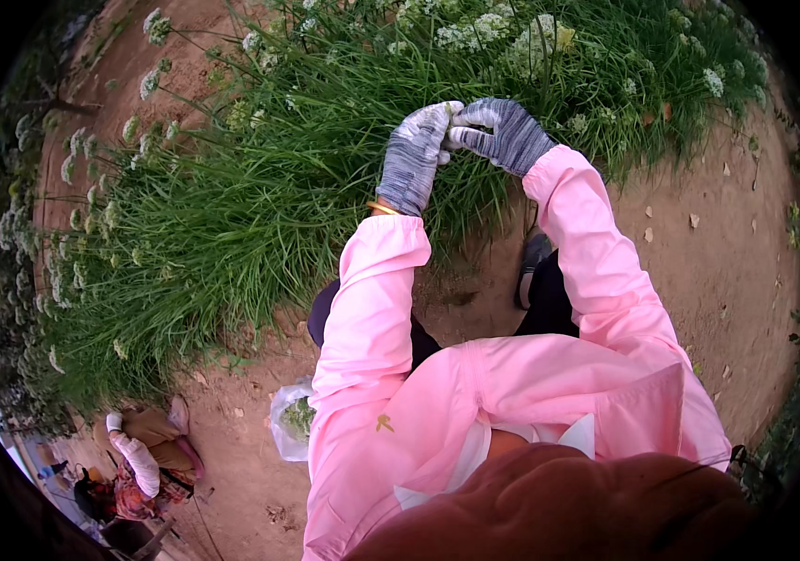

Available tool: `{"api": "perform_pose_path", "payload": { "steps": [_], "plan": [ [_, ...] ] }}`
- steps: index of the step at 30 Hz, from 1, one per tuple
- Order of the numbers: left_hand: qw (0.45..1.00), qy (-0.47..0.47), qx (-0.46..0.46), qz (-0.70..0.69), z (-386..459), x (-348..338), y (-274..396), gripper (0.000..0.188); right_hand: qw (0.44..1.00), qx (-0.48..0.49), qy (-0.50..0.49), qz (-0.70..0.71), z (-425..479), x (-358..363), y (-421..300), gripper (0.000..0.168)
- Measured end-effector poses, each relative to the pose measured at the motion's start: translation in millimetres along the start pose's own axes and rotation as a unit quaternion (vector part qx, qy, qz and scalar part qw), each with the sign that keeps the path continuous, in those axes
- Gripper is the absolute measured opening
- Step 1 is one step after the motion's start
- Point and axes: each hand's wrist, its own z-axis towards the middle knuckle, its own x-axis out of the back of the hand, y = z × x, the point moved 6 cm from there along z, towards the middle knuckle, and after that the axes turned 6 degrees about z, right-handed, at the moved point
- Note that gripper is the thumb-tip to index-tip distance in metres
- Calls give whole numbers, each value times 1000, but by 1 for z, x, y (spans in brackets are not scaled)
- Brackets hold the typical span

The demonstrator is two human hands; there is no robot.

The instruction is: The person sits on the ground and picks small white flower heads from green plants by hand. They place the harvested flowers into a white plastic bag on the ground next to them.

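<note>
My left hand [414, 158], in a grey and white knit glove, is raised over a dense row of garlic chives [253, 203]. My right hand [508, 133] wears a matching glove and meets the left at the fingertips. Both hands have their fingers curled inward. A tiny greenish bit shows where the fingertips meet, too small to name, and the fingers hide whatever else is between them. White flower heads [473, 31] stand on stalks beyond my hands.
A clear plastic bag [291, 449] with green plant heads inside rests on the bare soil [239, 449] beside me. At lower left another person [148, 456] sits by the row. My shoe [534, 259] is close to the leaves. More soil [715, 259] lies at right.
</note>
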Motion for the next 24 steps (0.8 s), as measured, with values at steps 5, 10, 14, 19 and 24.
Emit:
{"api": "perform_pose_path", "payload": {
  "steps": [5, 10, 14, 19, 24],
  "plan": [
    [999, 18, -20, -26, -7, -1, 12, 32, 994, 95, 32, -39, 0, -3, -17, 24],
    [990, 70, -122, -24, -6, -7, 6, 28, 971, 182, 81, -131, 1, -10, -23, 21],
    [985, 106, -117, -63, -11, -10, 3, 23, 966, 201, 106, -126, 0, -12, -33, 19],
    [985, 102, -35, -136, -16, -17, 6, 30, 976, 127, 149, -100, -3, -11, -25, 15],
    [984, 120, -37, -129, -14, -16, 7, 29, 990, 5, 138, 19, -1, -11, -11, 12]
  ]
}}
